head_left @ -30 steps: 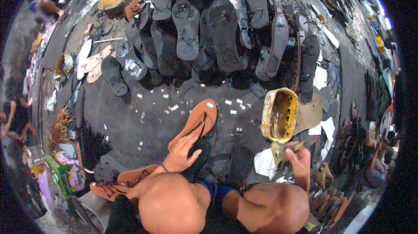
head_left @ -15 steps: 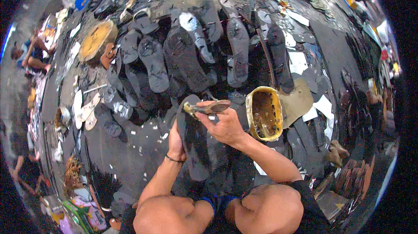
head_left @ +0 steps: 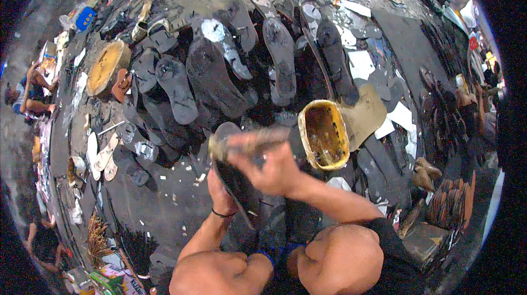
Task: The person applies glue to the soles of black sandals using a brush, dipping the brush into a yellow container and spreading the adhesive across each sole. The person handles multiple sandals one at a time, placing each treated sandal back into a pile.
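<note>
Sole and brush in your hands

Sole [head_left: 236, 182], dark and flat, is sitting tilted just left of the yellow glue tub [head_left: 324, 134]. Your left hand [head_left: 221, 193] is gripping it from beneath, while your right hand [head_left: 272, 168] is clenching a blurred brush [head_left: 250, 142] across its top end. Beyond the tub, rows of dark soles [head_left: 214, 75] are lying on the ground.

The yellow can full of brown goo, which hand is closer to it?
Right. The right hand, gripping a blurred brush, sits just left of the yellow can. The left hand is lower and further left, under a dark sandal sole.
</note>
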Action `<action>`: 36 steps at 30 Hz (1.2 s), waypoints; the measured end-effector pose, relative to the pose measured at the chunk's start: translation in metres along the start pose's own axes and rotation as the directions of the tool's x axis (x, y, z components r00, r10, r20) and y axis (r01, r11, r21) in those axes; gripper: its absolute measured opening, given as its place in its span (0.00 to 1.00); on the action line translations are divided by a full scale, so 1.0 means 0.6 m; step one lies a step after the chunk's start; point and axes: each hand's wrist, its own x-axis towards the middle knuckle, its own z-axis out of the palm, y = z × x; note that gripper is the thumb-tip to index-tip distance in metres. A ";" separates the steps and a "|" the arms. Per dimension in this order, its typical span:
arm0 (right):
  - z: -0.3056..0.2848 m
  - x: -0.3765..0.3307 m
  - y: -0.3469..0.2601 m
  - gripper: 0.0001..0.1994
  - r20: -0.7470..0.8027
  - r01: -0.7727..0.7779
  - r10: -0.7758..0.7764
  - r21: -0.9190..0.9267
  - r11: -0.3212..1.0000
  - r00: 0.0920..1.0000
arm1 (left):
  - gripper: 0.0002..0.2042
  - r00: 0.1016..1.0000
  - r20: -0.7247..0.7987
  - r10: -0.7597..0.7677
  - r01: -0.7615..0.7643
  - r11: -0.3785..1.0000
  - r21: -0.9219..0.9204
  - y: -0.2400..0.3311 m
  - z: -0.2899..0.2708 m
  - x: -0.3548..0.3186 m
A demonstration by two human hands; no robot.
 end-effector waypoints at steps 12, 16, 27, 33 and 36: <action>-0.047 -0.026 0.052 0.14 0.055 -0.532 0.698 0.690 0.490 0.714 | 0.43 0.703 -0.105 -0.703 0.701 0.711 -0.058 0.006 -0.135 -0.131; 0.004 -0.040 0.068 0.13 0.263 -0.576 0.552 0.624 0.528 0.791 | 0.41 0.846 0.156 -0.509 0.531 0.828 -0.180 0.005 -0.111 -0.092; 0.010 0.013 -0.007 0.09 0.151 -0.507 0.485 0.192 0.840 0.861 | 0.34 0.934 -0.067 -0.350 0.331 0.922 -0.201 0.064 0.001 0.073; 0.011 0.026 -0.017 0.13 0.091 -0.561 0.571 0.365 0.743 0.816 | 0.33 0.984 0.026 -0.174 0.170 0.909 -0.381 0.049 0.022 0.075; 0.027 -0.013 -0.017 0.13 0.266 -0.421 0.377 0.136 0.897 0.887 | 0.31 0.991 -0.067 -0.112 0.093 0.968 -0.235 0.077 0.016 0.077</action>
